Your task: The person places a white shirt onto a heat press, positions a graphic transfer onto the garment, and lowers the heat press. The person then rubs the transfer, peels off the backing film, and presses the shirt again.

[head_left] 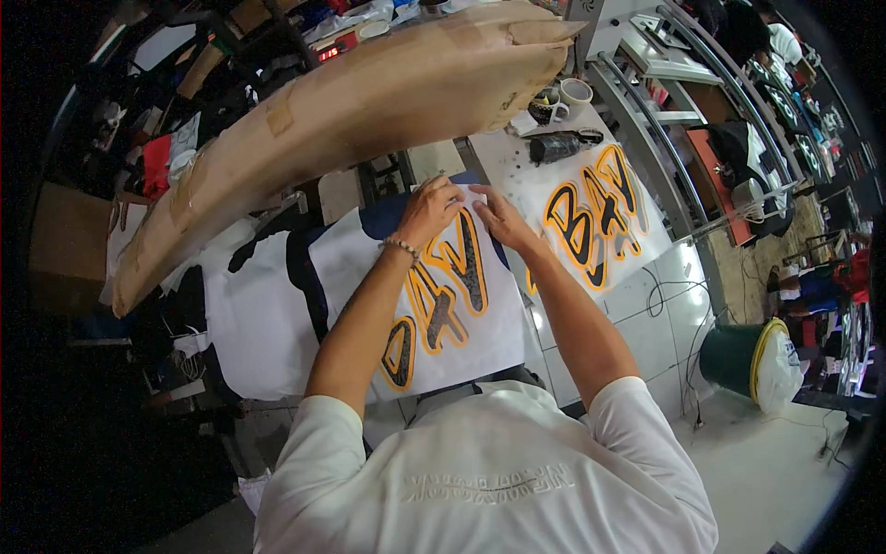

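Before me lies a white printed sheet (503, 328) with large black-and-orange lettering. My left hand (430, 210), with a beaded bracelet at its wrist, is at the sheet's far edge, its fingers pinched together there. Close by on the right, my right hand (502, 222) bends its finger and thumb onto the same edge. What lies right between the fingertips is small and partly hidden. Dark blue cloth (383, 220) shows under the far edge. To the left is a plain white cloth piece (263, 319) with a dark band beside it.
A long brown, taped padded shape (351, 102) arches over the far side. On the right are a second lettered sheet (604, 222), a black roll-like object (558, 146) and cups (574, 92). A metal frame (678, 138) stands beyond; a green bucket (734, 362) and cables are on the floor.
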A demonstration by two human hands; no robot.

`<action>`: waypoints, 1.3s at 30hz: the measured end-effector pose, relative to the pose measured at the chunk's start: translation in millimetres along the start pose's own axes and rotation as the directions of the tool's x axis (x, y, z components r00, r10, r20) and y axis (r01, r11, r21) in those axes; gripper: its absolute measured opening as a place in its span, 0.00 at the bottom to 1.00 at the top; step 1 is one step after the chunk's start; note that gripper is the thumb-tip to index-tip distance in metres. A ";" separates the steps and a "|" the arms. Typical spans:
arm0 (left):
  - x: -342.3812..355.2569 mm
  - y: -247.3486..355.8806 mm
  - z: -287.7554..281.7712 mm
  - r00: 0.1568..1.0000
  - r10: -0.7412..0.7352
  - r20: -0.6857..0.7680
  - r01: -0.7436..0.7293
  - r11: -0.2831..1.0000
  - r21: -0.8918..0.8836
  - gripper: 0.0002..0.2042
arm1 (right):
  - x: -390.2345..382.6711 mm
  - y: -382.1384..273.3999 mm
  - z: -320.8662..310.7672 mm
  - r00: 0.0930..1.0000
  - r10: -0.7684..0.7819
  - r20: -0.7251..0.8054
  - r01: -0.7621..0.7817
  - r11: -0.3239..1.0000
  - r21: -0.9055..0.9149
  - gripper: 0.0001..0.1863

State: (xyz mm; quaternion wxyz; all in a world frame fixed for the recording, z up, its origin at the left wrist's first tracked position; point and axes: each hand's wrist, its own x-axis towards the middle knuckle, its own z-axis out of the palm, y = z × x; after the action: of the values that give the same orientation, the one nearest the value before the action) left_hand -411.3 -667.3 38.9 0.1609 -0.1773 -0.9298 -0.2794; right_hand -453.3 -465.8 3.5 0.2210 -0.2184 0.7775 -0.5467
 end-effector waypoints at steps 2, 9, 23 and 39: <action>-7.1 5.3 2.7 1.000 0.024 -0.016 -0.023 1.000 0.018 0.05 | -1.5 0.5 3.9 1.000 0.002 -0.017 -0.002 1.000 -0.018 0.21; -38.5 24.6 10.7 0.971 0.171 -0.167 -0.124 0.958 0.260 0.02 | -2.4 4.8 4.6 0.990 -0.115 -0.082 0.114 0.993 -0.021 0.21; -91.4 52.6 4.6 0.984 0.135 -0.118 -0.107 0.971 0.215 0.03 | 4.6 18.9 9.3 0.988 -0.151 -0.040 0.153 0.987 0.045 0.22; -178.0 105.5 -18.8 0.997 0.057 -0.046 -0.048 0.983 0.177 0.02 | 7.5 23.0 15.1 0.943 -0.307 -0.132 0.296 0.951 -0.093 0.22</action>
State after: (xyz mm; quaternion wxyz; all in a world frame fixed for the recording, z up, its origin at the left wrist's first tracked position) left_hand -205.6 -638.4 31.6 0.2066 -0.1798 -0.9415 -0.1965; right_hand -452.8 -474.5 -23.6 0.0697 -0.3023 0.7679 -0.5604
